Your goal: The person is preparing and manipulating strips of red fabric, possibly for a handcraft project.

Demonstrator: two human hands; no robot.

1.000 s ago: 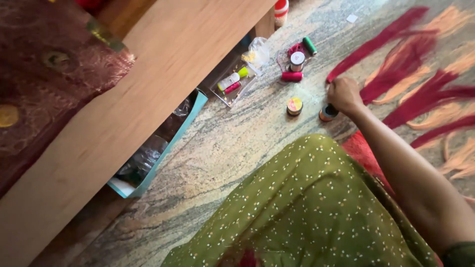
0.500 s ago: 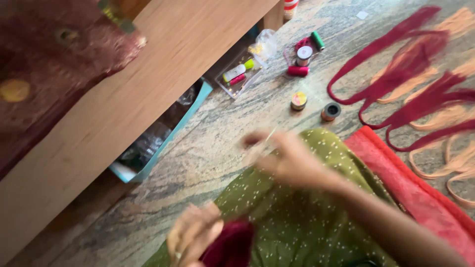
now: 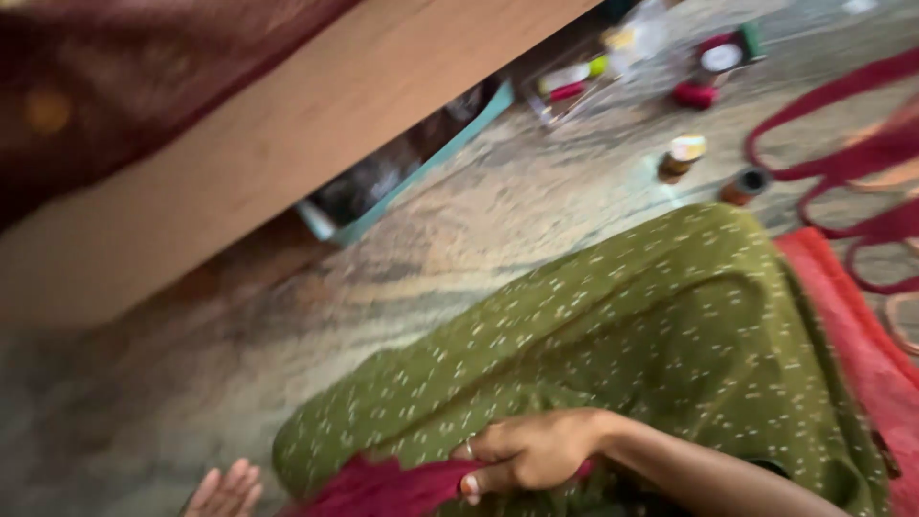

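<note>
The head view is motion-blurred. The right hand (image 3: 531, 450) lies low in the frame, over the lap, its fingers curled and pinching the upper edge of a dark red cloth (image 3: 383, 488). A ring shows on one finger. The cloth lies bunched at the bottom edge of the frame, resting against the olive-green dotted garment (image 3: 622, 335) that covers the person's knee and lap.

The left hand (image 3: 225, 490) appears only in part at the bottom edge, to the left of the cloth. Its fingers are spread and extended, with nothing in them. Whether it touches the cloth cannot be told.

The person sits on a mottled stone floor (image 3: 459, 258). A wooden board (image 3: 287, 153) runs diagonally across the upper left, with maroon fabric (image 3: 115, 77) above it. A teal-rimmed tray (image 3: 421, 168) sits half under the board.

Well apart from both hands, at the upper right, two small spools (image 3: 713, 168) stand near each other on the floor. Farther back lie a red spool (image 3: 694, 94) and other small sewing items, too blurred to identify. Red strips of cloth (image 3: 862, 153) loop across the floor at the right edge.
</note>
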